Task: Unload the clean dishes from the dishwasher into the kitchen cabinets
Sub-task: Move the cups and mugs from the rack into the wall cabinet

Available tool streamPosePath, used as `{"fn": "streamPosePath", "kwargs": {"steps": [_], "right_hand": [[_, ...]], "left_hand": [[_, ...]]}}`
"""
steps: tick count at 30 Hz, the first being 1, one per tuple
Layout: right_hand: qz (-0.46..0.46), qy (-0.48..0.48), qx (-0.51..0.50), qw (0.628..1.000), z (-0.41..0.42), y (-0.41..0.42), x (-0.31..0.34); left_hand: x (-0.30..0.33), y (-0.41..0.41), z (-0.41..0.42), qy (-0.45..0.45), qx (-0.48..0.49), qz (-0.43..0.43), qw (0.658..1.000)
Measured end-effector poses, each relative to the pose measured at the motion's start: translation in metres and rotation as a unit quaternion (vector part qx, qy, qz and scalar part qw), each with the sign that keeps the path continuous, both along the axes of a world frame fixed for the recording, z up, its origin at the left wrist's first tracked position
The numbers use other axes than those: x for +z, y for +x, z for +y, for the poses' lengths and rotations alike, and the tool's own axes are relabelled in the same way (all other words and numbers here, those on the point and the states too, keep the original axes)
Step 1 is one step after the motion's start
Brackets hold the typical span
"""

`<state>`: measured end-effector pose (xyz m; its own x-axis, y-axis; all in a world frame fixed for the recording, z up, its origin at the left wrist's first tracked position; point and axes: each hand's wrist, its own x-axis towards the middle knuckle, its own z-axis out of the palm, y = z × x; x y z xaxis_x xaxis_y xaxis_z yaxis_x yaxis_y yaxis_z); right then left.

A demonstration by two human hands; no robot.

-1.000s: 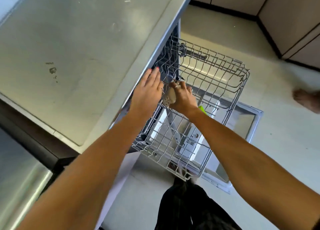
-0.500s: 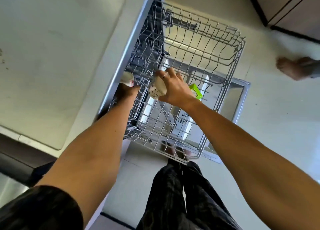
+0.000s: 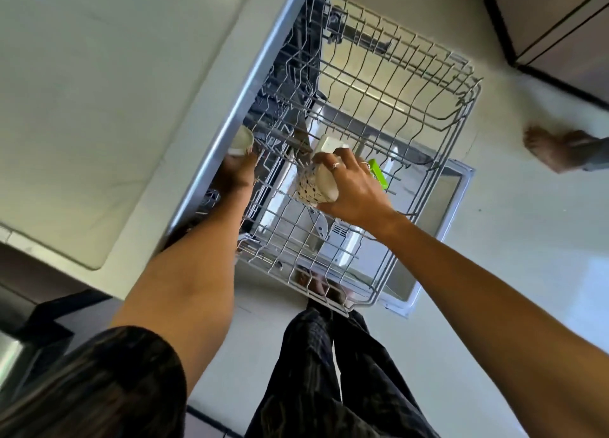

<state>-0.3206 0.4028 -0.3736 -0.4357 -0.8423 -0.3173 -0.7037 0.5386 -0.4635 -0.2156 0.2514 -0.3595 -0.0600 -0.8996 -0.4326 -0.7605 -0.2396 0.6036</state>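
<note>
The wire upper rack (image 3: 438,114) of the dishwasher is pulled out over the open door (image 3: 438,239). My right hand (image 3: 356,190) grips a cream cup with dark dots (image 3: 313,187), lifted just above the rack's wires. My left hand (image 3: 237,170) reaches under the counter's edge at the rack's left side and holds a second pale cup (image 3: 242,140); its fingers are mostly hidden. A white piece (image 3: 329,145) sits in the rack just beyond my right hand.
The grey countertop (image 3: 115,107) overhangs the rack on the left. A green item (image 3: 377,173) lies below the rack by the door. Another person's bare foot (image 3: 553,147) stands on the floor at the right. Cabinet doors (image 3: 560,25) line the far right. My legs are below.
My right hand has lifted the dotted cup slightly up and right. My left hand went from the counter edge down into the rack and took hold of the pale cup. The view tilted down.
</note>
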Motion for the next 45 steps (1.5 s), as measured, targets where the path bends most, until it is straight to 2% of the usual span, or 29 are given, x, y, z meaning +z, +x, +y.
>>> {"fn": "streamPosePath", "kwargs": {"steps": [6,8,12,18,26,29,35,45], "right_hand": [[0.002,-0.01,0.001,1.0,0.039,-0.01,0.032],[0.014,-0.027,-0.011,0.999,0.053,-0.013,0.053],[0.029,-0.082,-0.039,0.995,0.081,-0.019,0.103],[0.061,-0.166,-0.012,0.984,0.101,-0.022,0.172],[0.065,-0.278,0.056,0.957,0.058,0.024,0.262],[0.058,-0.319,0.101,0.941,0.025,0.059,0.289],[0.045,-0.401,0.204,0.892,-0.056,0.181,0.344],[-0.093,-0.53,0.296,0.789,-0.12,0.415,0.442]], "left_hand": [[0.013,0.023,0.034,-0.092,-0.092,0.068,0.989],[0.021,0.027,0.056,-0.088,-0.137,0.083,0.983],[0.05,0.035,0.11,-0.034,-0.246,0.17,0.954],[0.105,0.051,0.14,-0.098,-0.287,0.244,0.921],[0.217,0.107,0.128,-0.215,-0.16,0.328,0.906],[0.249,0.15,0.119,-0.265,-0.111,0.347,0.893],[0.308,0.283,0.1,-0.362,0.001,0.363,0.859],[0.397,0.519,0.099,-0.51,0.11,0.261,0.812]]}}
